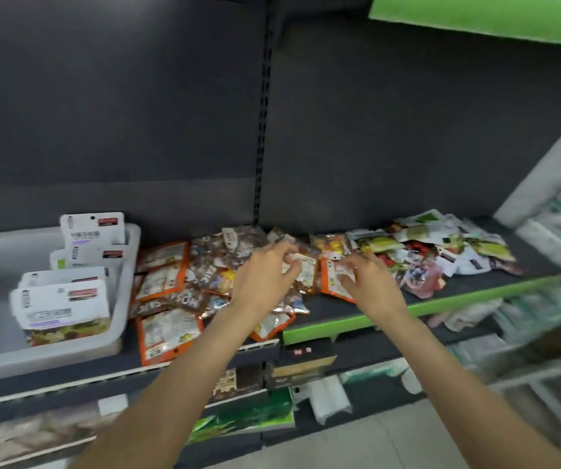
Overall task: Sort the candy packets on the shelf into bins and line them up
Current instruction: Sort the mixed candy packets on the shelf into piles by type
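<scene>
Clear plastic bin, four upright packets; two hands on loose pile.

Your left hand covers part of the brown-and-orange packets, and motion blur makes their print unreadable. The clear bin runs off the left edge. You cannot tell what lies on the blurred lower shelves at right.

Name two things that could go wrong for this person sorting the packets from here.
An orange packet hangs over the shelf's front edge and could slip off if the pile is nudged. Both the left hand and right hand work in the mixed pile, so a wrong kind could land in the clear bin.
</scene>
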